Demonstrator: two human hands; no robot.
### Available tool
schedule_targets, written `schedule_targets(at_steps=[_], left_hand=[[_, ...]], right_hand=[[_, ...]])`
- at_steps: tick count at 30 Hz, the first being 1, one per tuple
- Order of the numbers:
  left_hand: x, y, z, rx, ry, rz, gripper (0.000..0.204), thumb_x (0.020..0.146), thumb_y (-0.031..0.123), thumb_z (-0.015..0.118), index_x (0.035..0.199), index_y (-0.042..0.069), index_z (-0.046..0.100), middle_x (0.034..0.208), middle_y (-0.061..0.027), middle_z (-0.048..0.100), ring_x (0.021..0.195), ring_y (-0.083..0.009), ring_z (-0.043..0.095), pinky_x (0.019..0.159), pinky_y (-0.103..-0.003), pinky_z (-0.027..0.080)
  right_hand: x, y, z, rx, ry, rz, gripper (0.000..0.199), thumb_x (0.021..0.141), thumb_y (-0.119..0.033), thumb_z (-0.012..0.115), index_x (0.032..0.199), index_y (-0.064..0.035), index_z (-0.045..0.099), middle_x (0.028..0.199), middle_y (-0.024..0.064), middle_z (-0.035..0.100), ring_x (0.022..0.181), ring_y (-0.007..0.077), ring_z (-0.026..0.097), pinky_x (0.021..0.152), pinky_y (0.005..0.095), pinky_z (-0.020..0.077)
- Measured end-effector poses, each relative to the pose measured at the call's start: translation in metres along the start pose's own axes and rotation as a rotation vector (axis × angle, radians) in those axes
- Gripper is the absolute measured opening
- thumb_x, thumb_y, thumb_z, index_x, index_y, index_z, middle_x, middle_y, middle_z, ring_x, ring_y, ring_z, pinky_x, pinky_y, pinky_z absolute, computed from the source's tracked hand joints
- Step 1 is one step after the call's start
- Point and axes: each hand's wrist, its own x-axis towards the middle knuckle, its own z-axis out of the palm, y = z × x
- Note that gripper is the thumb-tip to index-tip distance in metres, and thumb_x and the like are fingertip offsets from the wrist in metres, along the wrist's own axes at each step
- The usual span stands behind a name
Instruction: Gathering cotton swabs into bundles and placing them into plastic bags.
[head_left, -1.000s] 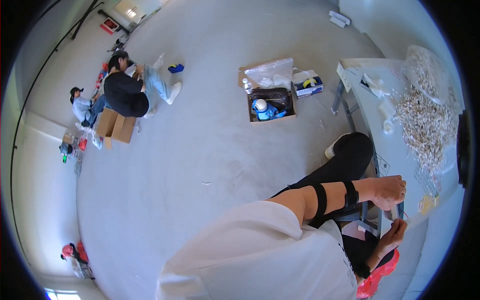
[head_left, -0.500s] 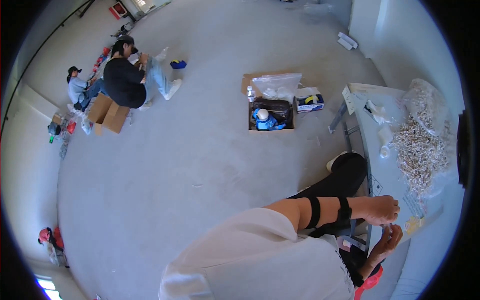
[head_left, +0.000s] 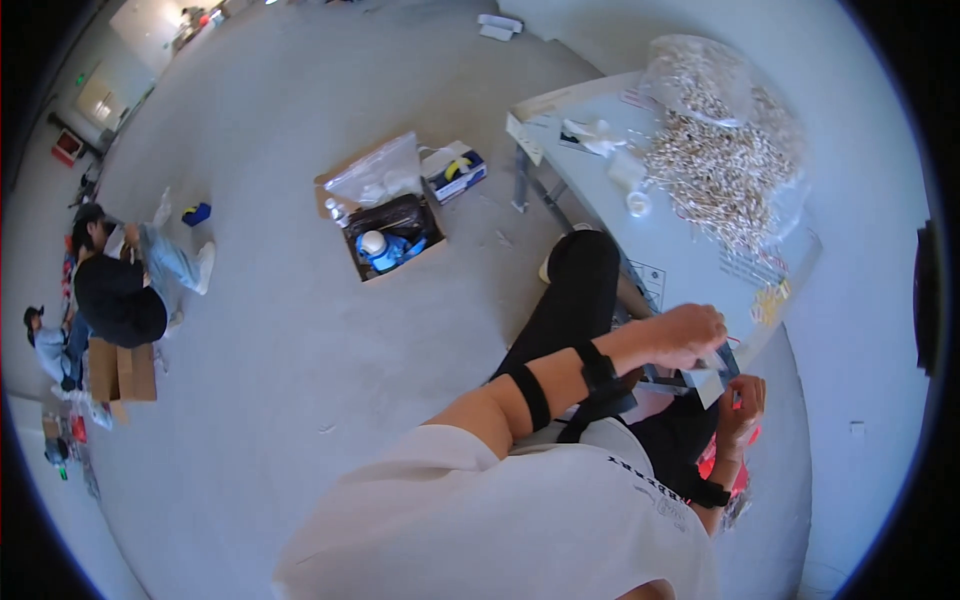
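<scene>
Left hand [head_left: 690, 335] is sitting right of centre in the frame, fingers curled down and pinching the top of a small flat grey-white card or packet [head_left: 712, 378]; right hand [head_left: 742, 398] is just below it, fingers closed narrow on the lower right edge of the same packet, so both hands are holding it between them; what else the fingers are pinching is too small to tell; the packet is hanging just off the near edge of the long pale grey worktable [head_left: 690, 250], which is running from upper centre down toward the right; on the table's upper right a big heap of small beige pieces [head_left: 715, 165] is spilling out of a clear plastic bag [head_left: 700, 75]; a small clear round cup [head_left: 638, 203] is standing just beside the heap on its left; crumpled white paper scraps [head_left: 592, 135] are lying further up the table; a small yellow cluster [head_left: 768, 300] is lying near the table's lower edge, close above the hands; black straps are wrapping both forearms; on the grey floor at upper centre an open brown cardboard box [head_left: 385, 225] is sitting with bags and a blue-white bottle inside; at far left of the frame two other people [head_left: 115, 290] are crouching by cardboard boxes, well apart.
</scene>
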Motion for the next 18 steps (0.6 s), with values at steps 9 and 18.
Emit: schedule_targets(at_steps=[9,18], left_hand=[[-0.006,0.02,0.029,-0.053,-0.117,0.062,0.015,0.066,0.005,0.064,0.079,0.002,0.056,0.085,-0.0099,0.057,0.088,-0.0294,0.058,0.076,-0.039,0.048],[0.012,0.024,0.042,-0.191,-0.121,0.093,0.013,0.07,0.007,0.065,0.072,0.003,0.052,0.077,-0.0113,0.05,0.076,-0.0324,0.054,0.065,-0.043,0.045]], right_hand=[[-0.029,-0.022,0.021,0.33,0.055,0.232,0.014,0.082,0.003,0.065,0.096,0.0015,0.062,0.084,0.0077,0.062,0.078,0.016,0.057,0.071,0.0274,0.0452],[-0.042,-0.011,0.028,0.204,0.114,0.264,0.005,0.084,0.0,0.059,0.086,-0.0014,0.055,0.079,0.0155,0.053,0.074,0.0355,0.055,0.064,0.0405,0.0456]])
